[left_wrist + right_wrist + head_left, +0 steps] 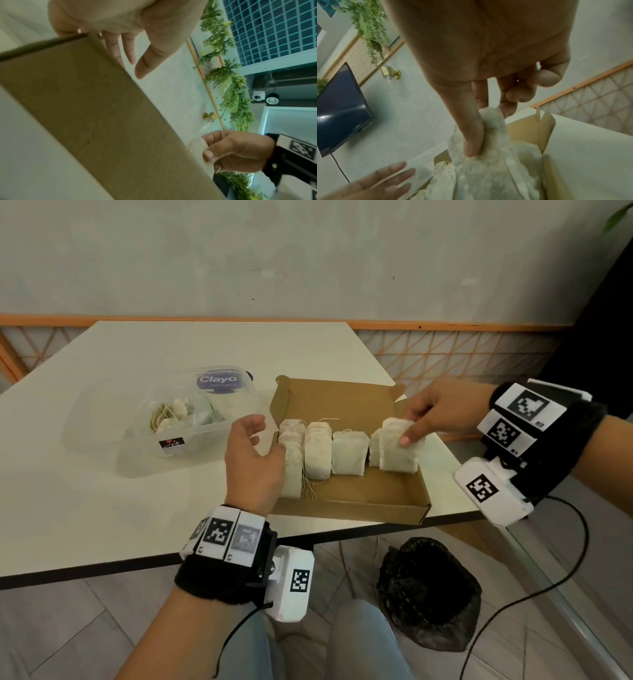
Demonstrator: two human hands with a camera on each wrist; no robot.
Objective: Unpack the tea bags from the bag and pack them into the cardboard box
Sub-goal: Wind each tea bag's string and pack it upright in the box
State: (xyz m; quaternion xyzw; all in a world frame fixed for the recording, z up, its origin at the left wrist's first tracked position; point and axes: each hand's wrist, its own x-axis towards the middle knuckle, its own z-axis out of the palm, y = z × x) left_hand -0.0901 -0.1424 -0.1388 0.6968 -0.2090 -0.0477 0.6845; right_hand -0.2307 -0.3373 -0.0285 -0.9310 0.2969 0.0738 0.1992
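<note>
An open brown cardboard box (376, 494) lies on the white table, with several pale tea bags (349, 451) standing in a row inside. My right hand (431, 416) pinches the rightmost tea bag (399, 451) by its top between thumb and fingers; the right wrist view shows the thumb pressed into that tea bag (488, 162). My left hand (253, 453) hovers with relaxed fingers at the box's left end, holding nothing. The box wall (85, 108) fills the left wrist view. A clear plastic bag (178, 419) holding more tea bags lies left of the box.
The box sits near the table's front right corner (455, 508). A black bin bag (428, 594) stands on the floor below that corner. A cable (548, 577) hangs from my right wrist. A wall and lattice panel stand behind the table.
</note>
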